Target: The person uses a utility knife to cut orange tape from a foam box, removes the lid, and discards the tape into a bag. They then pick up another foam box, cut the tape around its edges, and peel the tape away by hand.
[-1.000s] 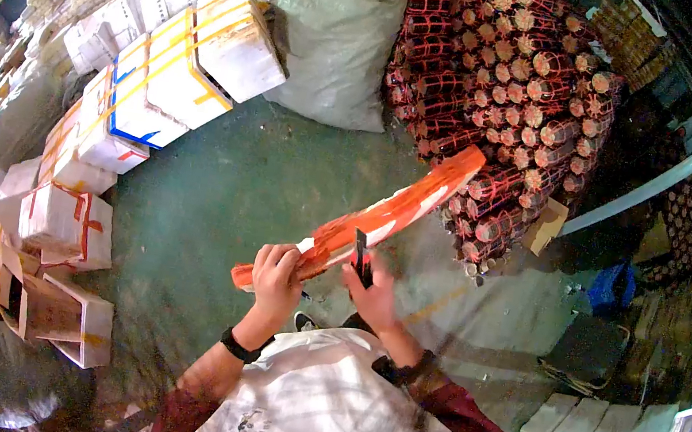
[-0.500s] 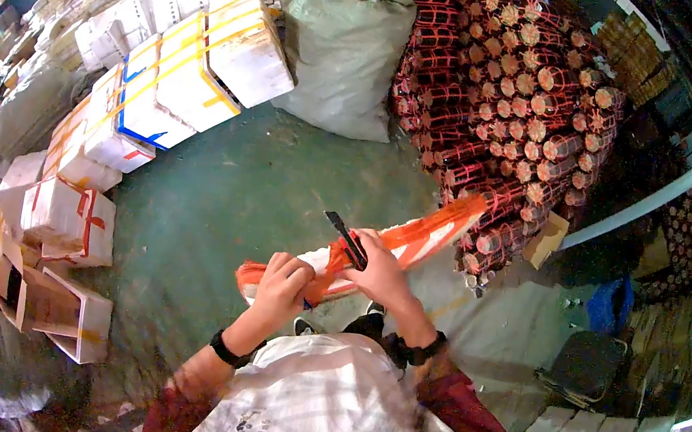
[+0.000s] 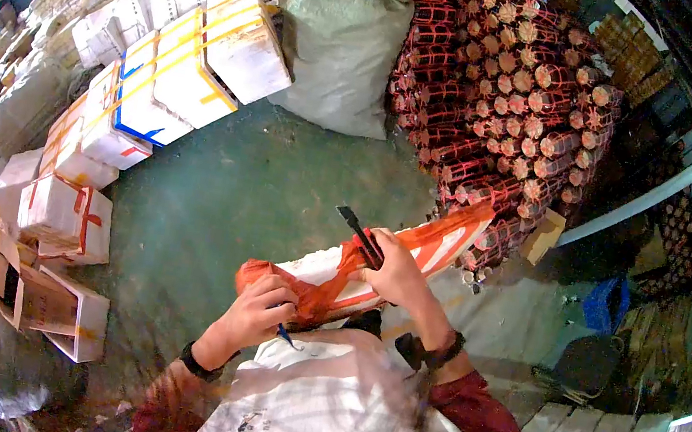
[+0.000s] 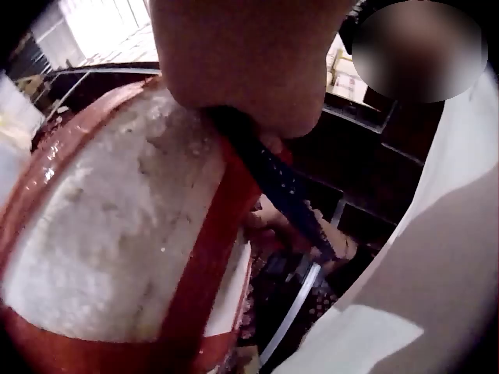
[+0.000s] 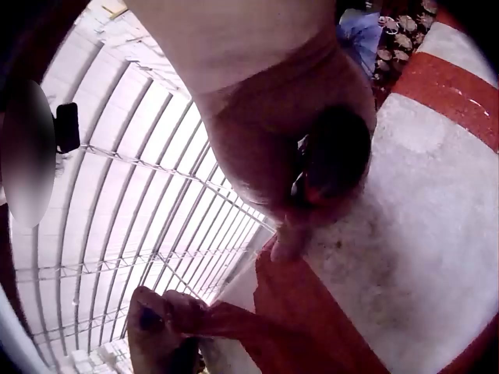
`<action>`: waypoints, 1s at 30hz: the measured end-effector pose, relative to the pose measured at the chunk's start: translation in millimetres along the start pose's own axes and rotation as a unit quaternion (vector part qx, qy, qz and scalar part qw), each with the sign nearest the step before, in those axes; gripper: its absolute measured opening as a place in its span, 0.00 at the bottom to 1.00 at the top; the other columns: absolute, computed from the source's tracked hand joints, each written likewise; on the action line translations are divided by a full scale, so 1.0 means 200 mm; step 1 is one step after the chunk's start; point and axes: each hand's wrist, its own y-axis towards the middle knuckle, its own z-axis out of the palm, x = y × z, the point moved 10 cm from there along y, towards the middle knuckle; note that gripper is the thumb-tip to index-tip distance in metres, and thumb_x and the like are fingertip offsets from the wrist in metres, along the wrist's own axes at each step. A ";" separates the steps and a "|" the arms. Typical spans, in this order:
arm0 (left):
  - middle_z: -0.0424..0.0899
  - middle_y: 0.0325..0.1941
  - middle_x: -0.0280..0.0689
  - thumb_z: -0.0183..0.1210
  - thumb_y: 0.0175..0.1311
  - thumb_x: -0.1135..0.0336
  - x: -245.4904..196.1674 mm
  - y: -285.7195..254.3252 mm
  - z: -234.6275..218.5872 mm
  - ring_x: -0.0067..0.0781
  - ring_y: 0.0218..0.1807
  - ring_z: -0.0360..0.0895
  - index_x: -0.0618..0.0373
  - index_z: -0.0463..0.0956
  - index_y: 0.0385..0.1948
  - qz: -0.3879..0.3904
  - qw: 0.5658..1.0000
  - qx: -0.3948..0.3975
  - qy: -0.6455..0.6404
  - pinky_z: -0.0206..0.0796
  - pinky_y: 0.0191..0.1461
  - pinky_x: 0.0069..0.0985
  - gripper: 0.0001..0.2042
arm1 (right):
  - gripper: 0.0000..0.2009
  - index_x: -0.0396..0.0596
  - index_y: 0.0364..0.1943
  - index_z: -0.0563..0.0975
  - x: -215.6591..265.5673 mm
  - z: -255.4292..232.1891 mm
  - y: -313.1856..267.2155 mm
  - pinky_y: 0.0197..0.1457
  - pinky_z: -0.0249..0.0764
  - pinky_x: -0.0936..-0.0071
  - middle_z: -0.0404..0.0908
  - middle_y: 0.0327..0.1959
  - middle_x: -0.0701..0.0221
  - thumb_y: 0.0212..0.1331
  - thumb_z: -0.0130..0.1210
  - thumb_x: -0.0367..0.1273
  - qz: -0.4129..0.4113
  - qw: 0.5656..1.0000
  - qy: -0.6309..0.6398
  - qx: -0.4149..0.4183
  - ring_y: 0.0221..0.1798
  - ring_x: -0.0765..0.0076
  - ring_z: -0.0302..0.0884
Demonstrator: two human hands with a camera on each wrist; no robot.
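Left hand [image 3: 260, 309] pinches loose orange tape at the near end of the long white bundle [image 3: 375, 261], right hand [image 3: 396, 270] clamps a black utility knife [image 3: 361, 234] atop it, so unwrapping looks barely started, most bands uncut.

- Two hands: left hand [image 3: 258, 310], right hand [image 3: 396, 273].
- One long white bundle [image 3: 374, 265] bound in orange tape.
- One black-handled cutter [image 3: 360, 235].
- One grey sack [image 3: 344, 46].
- Dozens of red-wrapped rolls [image 3: 507, 97], too many to count.
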 end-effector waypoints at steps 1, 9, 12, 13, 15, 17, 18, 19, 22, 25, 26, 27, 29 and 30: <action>0.78 0.35 0.37 0.62 0.39 0.78 -0.03 0.00 0.01 0.43 0.46 0.75 0.58 0.74 0.27 0.018 0.999 0.027 -0.022 0.69 0.48 0.38 0.11 | 0.32 0.38 0.51 0.73 -0.02 0.00 -0.01 0.53 0.71 0.69 0.74 0.45 0.62 0.39 0.76 0.33 -0.001 1.000 0.000 -0.007 0.47 0.59 0.74; 0.81 0.37 0.35 0.62 0.42 0.76 -0.15 -0.05 -0.08 0.40 0.47 0.78 0.57 0.76 0.27 0.050 0.991 0.120 -0.040 0.72 0.54 0.37 0.08 | 0.33 0.41 0.52 0.75 -0.18 -0.13 -0.04 0.54 0.71 0.73 0.77 0.41 0.69 0.38 0.78 0.32 0.072 0.991 0.110 -0.019 0.46 0.71 0.74; 0.81 0.37 0.35 0.63 0.40 0.79 -0.11 -0.04 -0.23 0.43 0.47 0.78 0.59 0.76 0.27 0.022 0.994 0.080 -0.076 0.72 0.54 0.37 0.10 | 0.32 0.42 0.53 0.75 -0.14 -0.23 -0.06 0.39 0.71 0.78 0.74 0.33 0.78 0.40 0.77 0.33 0.087 0.984 0.150 -0.030 0.34 0.80 0.71; 0.81 0.37 0.36 0.63 0.40 0.79 -0.10 -0.02 -0.27 0.44 0.47 0.78 0.59 0.76 0.27 0.018 0.994 0.053 -0.090 0.72 0.53 0.37 0.10 | 0.32 0.42 0.53 0.75 -0.11 -0.25 -0.07 0.36 0.71 0.79 0.74 0.31 0.79 0.41 0.77 0.33 0.116 0.978 0.173 -0.018 0.32 0.81 0.71; 0.81 0.36 0.37 0.64 0.42 0.81 -0.07 -0.02 -0.30 0.47 0.46 0.77 0.61 0.74 0.28 0.002 0.996 0.030 -0.079 0.71 0.52 0.39 0.10 | 0.31 0.44 0.53 0.74 -0.08 -0.25 -0.10 0.28 0.67 0.81 0.72 0.29 0.81 0.43 0.77 0.33 0.133 0.969 0.208 -0.018 0.26 0.85 0.67; 0.80 0.36 0.38 0.64 0.46 0.82 -0.02 0.00 -0.31 0.47 0.45 0.77 0.61 0.74 0.29 -0.035 0.996 0.019 -0.077 0.71 0.51 0.40 0.10 | 0.30 0.44 0.54 0.74 -0.07 -0.25 -0.11 0.27 0.66 0.80 0.72 0.28 0.80 0.45 0.76 0.33 0.151 0.964 0.219 -0.017 0.25 0.85 0.67; 0.80 0.35 0.39 0.63 0.49 0.82 0.03 0.00 -0.30 0.46 0.43 0.77 0.62 0.73 0.31 -0.121 0.987 0.023 -0.103 0.70 0.48 0.36 0.09 | 0.30 0.45 0.55 0.74 -0.07 -0.27 -0.12 0.24 0.66 0.78 0.71 0.25 0.80 0.46 0.75 0.32 0.091 0.978 0.175 -0.064 0.21 0.84 0.66; 0.80 0.34 0.39 0.63 0.49 0.81 0.05 0.01 -0.32 0.44 0.42 0.76 0.62 0.73 0.31 -0.136 0.985 -0.011 -0.108 0.70 0.48 0.34 0.10 | 0.31 0.44 0.55 0.73 -0.06 -0.27 -0.14 0.27 0.70 0.77 0.74 0.26 0.79 0.45 0.75 0.31 0.102 0.986 0.112 -0.073 0.23 0.81 0.69; 0.78 0.32 0.39 0.66 0.51 0.79 0.22 -0.13 -0.25 0.33 0.38 0.75 0.61 0.71 0.30 -0.246 0.935 -0.194 -0.164 0.68 0.44 0.27 0.11 | 0.31 0.43 0.54 0.73 0.01 -0.29 -0.20 0.38 0.72 0.76 0.76 0.32 0.75 0.43 0.76 0.32 0.158 0.981 0.093 -0.068 0.33 0.77 0.73; 0.75 0.31 0.36 0.67 0.52 0.78 0.21 -0.23 -0.24 0.28 0.36 0.72 0.59 0.70 0.30 -0.272 0.873 -0.402 -0.051 0.66 0.41 0.25 0.12 | 0.31 0.42 0.52 0.74 0.05 -0.29 -0.23 0.45 0.73 0.74 0.77 0.36 0.72 0.41 0.76 0.32 0.073 0.988 0.029 -0.132 0.37 0.74 0.75; 0.72 0.32 0.34 0.68 0.52 0.79 0.17 -0.21 -0.26 0.27 0.36 0.70 0.58 0.69 0.32 -0.229 0.864 -0.447 -0.034 0.65 0.40 0.23 0.14 | 0.30 0.41 0.52 0.74 0.08 -0.28 -0.25 0.45 0.74 0.74 0.78 0.37 0.71 0.41 0.76 0.31 0.074 0.988 0.024 -0.135 0.37 0.73 0.75; 0.71 0.32 0.33 0.69 0.52 0.78 0.16 -0.19 -0.30 0.25 0.36 0.68 0.57 0.69 0.34 -0.255 0.835 -0.488 -0.027 0.64 0.40 0.22 0.15 | 0.30 0.41 0.51 0.74 0.09 -0.28 -0.26 0.46 0.74 0.73 0.78 0.38 0.71 0.41 0.76 0.31 0.076 0.987 0.018 -0.138 0.38 0.72 0.76; 0.69 0.33 0.30 0.70 0.52 0.75 0.12 -0.18 -0.40 0.22 0.35 0.65 0.56 0.69 0.38 -0.305 0.767 -0.565 -0.014 0.63 0.41 0.20 0.17 | 0.30 0.41 0.51 0.74 -0.04 -0.23 -0.28 0.49 0.74 0.69 0.79 0.38 0.68 0.42 0.75 0.32 0.117 0.981 0.060 -0.144 0.40 0.66 0.78; 0.71 0.33 0.32 0.71 0.51 0.72 0.18 -0.20 -0.41 0.25 0.36 0.68 0.56 0.69 0.40 -0.347 0.772 -0.532 -0.006 0.65 0.41 0.24 0.19 | 0.29 0.42 0.50 0.74 -0.08 -0.23 -0.31 0.49 0.74 0.67 0.79 0.39 0.65 0.42 0.75 0.33 0.120 0.977 0.072 -0.158 0.42 0.61 0.78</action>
